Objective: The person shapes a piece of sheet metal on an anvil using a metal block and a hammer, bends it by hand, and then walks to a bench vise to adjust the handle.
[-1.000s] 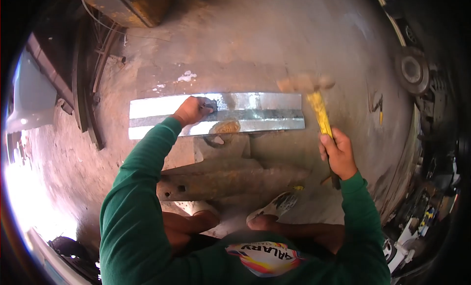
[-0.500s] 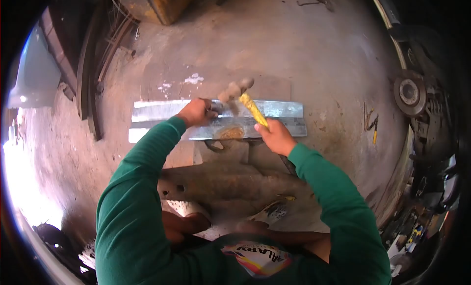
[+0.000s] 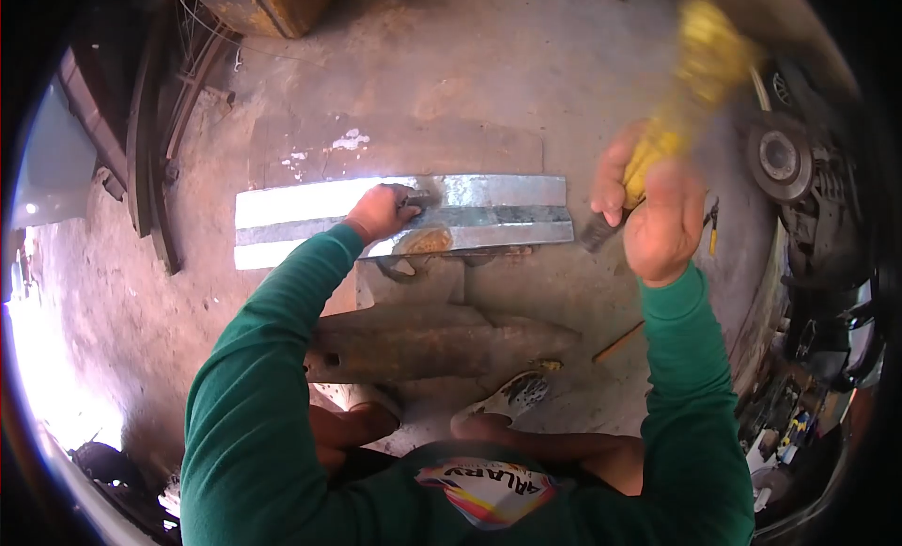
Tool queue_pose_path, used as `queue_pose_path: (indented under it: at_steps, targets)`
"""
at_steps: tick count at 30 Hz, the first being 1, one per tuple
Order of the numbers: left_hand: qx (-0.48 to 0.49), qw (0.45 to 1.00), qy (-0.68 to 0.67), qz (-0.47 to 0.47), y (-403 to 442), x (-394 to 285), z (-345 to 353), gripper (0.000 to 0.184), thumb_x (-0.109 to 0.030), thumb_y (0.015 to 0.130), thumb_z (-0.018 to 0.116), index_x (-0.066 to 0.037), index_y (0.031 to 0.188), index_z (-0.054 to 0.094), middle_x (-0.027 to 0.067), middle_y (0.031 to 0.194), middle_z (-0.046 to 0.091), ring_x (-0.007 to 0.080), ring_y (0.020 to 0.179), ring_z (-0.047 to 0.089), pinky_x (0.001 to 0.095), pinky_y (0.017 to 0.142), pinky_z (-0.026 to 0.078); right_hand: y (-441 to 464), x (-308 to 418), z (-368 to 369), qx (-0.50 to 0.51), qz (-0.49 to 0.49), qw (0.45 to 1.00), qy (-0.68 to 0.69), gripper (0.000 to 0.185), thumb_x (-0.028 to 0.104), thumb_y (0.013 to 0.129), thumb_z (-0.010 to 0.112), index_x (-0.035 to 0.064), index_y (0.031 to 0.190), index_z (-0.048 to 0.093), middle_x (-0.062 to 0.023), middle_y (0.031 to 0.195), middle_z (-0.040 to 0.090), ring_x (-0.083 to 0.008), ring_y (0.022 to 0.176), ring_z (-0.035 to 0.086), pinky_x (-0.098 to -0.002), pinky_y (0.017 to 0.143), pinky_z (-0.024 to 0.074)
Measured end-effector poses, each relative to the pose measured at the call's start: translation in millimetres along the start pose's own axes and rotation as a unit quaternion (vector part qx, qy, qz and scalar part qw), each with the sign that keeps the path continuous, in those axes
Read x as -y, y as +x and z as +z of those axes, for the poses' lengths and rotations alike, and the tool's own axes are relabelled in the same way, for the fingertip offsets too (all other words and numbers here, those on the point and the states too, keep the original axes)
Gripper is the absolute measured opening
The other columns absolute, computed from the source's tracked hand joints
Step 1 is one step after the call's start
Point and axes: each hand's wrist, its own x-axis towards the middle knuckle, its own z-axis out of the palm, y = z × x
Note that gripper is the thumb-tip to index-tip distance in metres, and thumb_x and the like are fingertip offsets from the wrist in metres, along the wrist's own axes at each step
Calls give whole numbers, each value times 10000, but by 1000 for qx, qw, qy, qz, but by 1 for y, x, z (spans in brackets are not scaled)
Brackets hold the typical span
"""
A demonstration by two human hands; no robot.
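Brightly gleaming metal sheet; brown patch; yellow hammer handle blurred.

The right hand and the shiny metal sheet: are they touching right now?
Apart. In the head view, floor shows between the right hand, gripping the yellow handle, and the metal sheet's right end.

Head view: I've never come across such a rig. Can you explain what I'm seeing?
There is no machine here: a person works bare-handed. The one camera is worn on their head, looking forward and down. Over the floor lies a shiny metal sheet with a darker lengthwise band; a rusty metal piece lies on its near side. The left hand, over the sheet, grips a small dark piece. The right hand, off to the right, holds a yellow-handled tool, blurred here.
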Motion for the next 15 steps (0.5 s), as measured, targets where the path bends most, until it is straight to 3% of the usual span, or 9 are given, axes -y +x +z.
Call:
queue_pose_path:
  at_steps: [1, 3, 5, 6, 8, 9, 10, 12, 15]
  targets:
    - [0, 1000, 0, -2, 1, 2, 1, 392, -387, 943, 814, -5, 945, 727, 249, 894, 742, 459, 873, 717, 511, 790, 568, -7, -19, 4, 1, 0, 1000, 2, 345, 373, 1147, 553, 78, 989, 636, 12, 727, 580, -53, 626, 515, -266, 547, 399]
    - [10, 1000, 6, -5, 2, 5, 4, 387, -381, 944, 813, -4, 946, 722, 249, 904, 741, 462, 879, 713, 514, 792, 564, -46, -100, 8, 35, -19, 997, 62, 374, 363, 1150, 518, 46, 1000, 649, -73, 733, 623, -168, 630, 574, -348, 586, 465]
    - [16, 999, -3, -27, 0, -4, -3, 384, -377, 944, 812, -4, 965, 723, 250, 911, 741, 462, 887, 712, 516, 797, 563, -87, -166, 5, 186, 165, 928, -277, 443, 398, 1135, 547, -8, 990, 648, -183, 764, 648, -332, 693, 616, -458, 681, 507]
    - [23, 999, -13, -48, 1, -11, -7, 382, -374, 944, 812, -5, 984, 724, 251, 917, 741, 462, 894, 712, 517, 803, 562, -86, -167, 0, 180, 161, 929, -280, 443, 398, 1135, 547, -8, 990, 648, -183, 764, 648, -332, 693, 616, -458, 681, 507]
    - [-16, 999, 5, 37, 4, 10, 11, 395, -381, 935, 820, 3, 965, 731, 256, 890, 737, 470, 878, 714, 510, 790, 565, -77, -172, -9, 138, 329, 892, -278, 497, 430, 1118, 578, -45, 990, 649, -256, 809, 647, -447, 769, 605, -528, 770, 502]
    - [-6, 1000, -8, -10, 2, 6, 11, 405, -385, 924, 833, 7, 956, 736, 265, 906, 737, 470, 898, 713, 502, 800, 565, -74, -166, -17, 117, 331, 891, -289, 527, 457, 1113, 594, -48, 973, 650, -215, 786, 649, -371, 735, 607, -496, 741, 496]
    - [7, 1000, -9, 0, 3, 0, 13, 405, -385, 924, 833, 7, 956, 736, 265, 906, 738, 470, 898, 713, 502, 800, 565, -82, -157, -25, 106, 342, 888, -288, 527, 457, 1113, 594, -48, 973, 650, -215, 786, 649, -371, 735, 607, -496, 741, 496]
    - [12, 998, -12, -67, 5, -5, 10, 404, -376, 921, 838, 14, 935, 735, 266, 922, 744, 471, 912, 717, 492, 815, 566, -81, -144, -36, 74, 389, 894, -208, 444, 448, 1134, 575, 48, 946, 622, 8, 696, 518, -111, 602, 509, -322, 543, 449]
    - [-17, 998, -16, -50, 2, -2, 12, 409, -373, 930, 842, 23, 954, 745, 250, 931, 761, 442, 878, 728, 475, 822, 570, -76, -128, -50, 45, 354, 923, -142, 423, 454, 1136, 567, 86, 931, 614, 34, 685, 501, -76, 554, 458, -280, 483, 400]
